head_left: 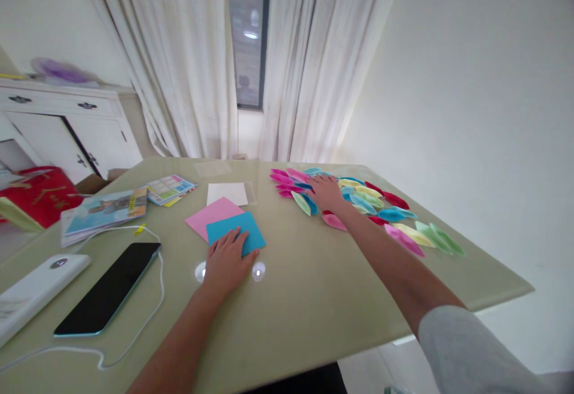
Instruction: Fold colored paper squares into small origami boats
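My left hand (227, 262) lies flat with fingers spread on a blue square of paper (254, 235). Under that sheet a pink square of paper (210, 217) sticks out at the upper left. Farther right, my right hand (326, 192) reaches over a spread of folded paper petals (368, 201) in pink, red, blue, yellow and green. Its fingers are outstretched and rest on or just above some of the petals; I cannot tell whether they press on one. A pale green petal (301, 202) lies just left of that hand.
A white paper square (227, 194) lies behind the coloured sheets. To the left are a black-screened phone (110, 289), a white power bank (42, 292) with a cable (162, 280), booklets (110, 208) and a red bag (42, 194). Curtains (188, 65) and a wall border the table (296, 298).
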`<state>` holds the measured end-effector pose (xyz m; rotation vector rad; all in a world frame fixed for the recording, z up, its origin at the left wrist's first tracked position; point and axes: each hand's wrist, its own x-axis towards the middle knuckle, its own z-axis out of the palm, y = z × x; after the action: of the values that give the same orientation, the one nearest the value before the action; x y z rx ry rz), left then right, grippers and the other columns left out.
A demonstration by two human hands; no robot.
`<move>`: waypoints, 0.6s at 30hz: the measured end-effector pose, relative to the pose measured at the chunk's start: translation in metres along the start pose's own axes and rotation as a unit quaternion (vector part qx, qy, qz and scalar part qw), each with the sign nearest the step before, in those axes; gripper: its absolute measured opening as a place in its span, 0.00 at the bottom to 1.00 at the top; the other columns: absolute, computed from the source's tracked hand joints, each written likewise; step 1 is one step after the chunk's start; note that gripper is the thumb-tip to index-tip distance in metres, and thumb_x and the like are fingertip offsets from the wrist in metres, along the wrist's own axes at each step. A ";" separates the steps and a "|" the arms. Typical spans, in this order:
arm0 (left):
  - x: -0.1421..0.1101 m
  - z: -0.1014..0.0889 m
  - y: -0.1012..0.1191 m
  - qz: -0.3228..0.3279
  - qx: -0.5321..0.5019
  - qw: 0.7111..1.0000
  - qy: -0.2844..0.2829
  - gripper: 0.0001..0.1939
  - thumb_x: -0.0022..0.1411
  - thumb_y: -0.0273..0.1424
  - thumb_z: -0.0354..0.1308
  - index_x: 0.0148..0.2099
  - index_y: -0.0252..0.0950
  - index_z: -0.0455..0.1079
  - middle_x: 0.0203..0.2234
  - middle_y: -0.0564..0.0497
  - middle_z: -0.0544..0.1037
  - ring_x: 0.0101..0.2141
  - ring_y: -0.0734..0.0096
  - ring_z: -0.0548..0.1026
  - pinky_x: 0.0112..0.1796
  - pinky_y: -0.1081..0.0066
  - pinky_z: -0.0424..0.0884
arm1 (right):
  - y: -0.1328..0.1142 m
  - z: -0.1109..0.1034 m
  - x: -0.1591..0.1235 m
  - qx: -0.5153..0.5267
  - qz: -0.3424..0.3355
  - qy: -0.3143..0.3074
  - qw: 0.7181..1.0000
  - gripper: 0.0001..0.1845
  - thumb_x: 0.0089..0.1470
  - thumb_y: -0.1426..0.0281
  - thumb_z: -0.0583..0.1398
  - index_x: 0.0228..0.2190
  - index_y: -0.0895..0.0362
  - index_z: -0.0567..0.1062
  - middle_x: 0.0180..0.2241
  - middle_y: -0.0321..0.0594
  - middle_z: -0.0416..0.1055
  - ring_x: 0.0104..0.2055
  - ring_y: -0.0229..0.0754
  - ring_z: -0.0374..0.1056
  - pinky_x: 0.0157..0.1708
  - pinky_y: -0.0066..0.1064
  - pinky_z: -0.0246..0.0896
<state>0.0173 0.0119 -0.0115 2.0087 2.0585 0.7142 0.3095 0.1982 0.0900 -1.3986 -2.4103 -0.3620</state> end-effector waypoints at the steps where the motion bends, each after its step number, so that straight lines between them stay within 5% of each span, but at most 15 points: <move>1: 0.000 0.000 0.002 0.001 0.006 1.000 -0.003 0.26 0.68 0.43 0.60 0.65 0.39 0.72 0.69 0.36 0.67 0.68 0.38 0.64 0.65 0.41 0.54 | 0.009 -0.001 0.008 -0.008 0.005 -0.004 1.000 0.19 0.69 0.62 0.63 0.56 0.56 0.74 0.57 0.48 0.72 0.53 0.50 0.74 0.52 0.48 0.74; 5: -0.002 0.000 0.007 0.004 0.017 1.000 -0.005 0.23 0.70 0.39 0.57 0.64 0.40 0.73 0.68 0.40 0.70 0.66 0.44 0.67 0.64 0.43 0.58 | 0.031 -0.002 0.031 -0.012 0.021 -0.021 0.999 0.19 0.69 0.62 0.63 0.56 0.57 0.74 0.57 0.48 0.72 0.53 0.50 0.74 0.51 0.47 0.74; 9: -0.004 0.001 0.009 0.012 0.010 1.000 -0.003 0.22 0.71 0.38 0.58 0.64 0.39 0.73 0.66 0.42 0.72 0.64 0.47 0.69 0.63 0.46 0.62 | 0.020 0.003 0.036 0.027 0.035 -0.017 0.999 0.20 0.68 0.62 0.63 0.57 0.57 0.74 0.57 0.48 0.72 0.53 0.50 0.74 0.51 0.48 0.75; 13: -0.005 0.000 0.012 0.020 -0.011 1.000 0.012 0.18 0.72 0.34 0.56 0.61 0.39 0.76 0.63 0.42 0.76 0.62 0.48 0.73 0.61 0.48 0.65 | -0.028 0.010 0.011 0.114 0.041 0.021 0.992 0.18 0.69 0.62 0.63 0.56 0.56 0.74 0.57 0.48 0.72 0.53 0.49 0.74 0.52 0.48 0.74; 18: -0.006 -0.004 0.014 0.025 -0.056 0.997 0.046 0.14 0.73 0.32 0.56 0.56 0.39 0.79 0.55 0.42 0.82 0.56 0.48 0.77 0.58 0.47 0.67 | -0.105 0.022 -0.064 0.294 0.057 0.047 0.953 0.16 0.73 0.60 0.55 0.50 0.51 0.80 0.56 0.45 0.76 0.61 0.51 0.70 0.64 0.50 0.60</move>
<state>0.0284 0.0049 -0.0035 2.0055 1.9754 0.9278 0.2437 0.1051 0.0388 -1.1962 -2.0938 0.2939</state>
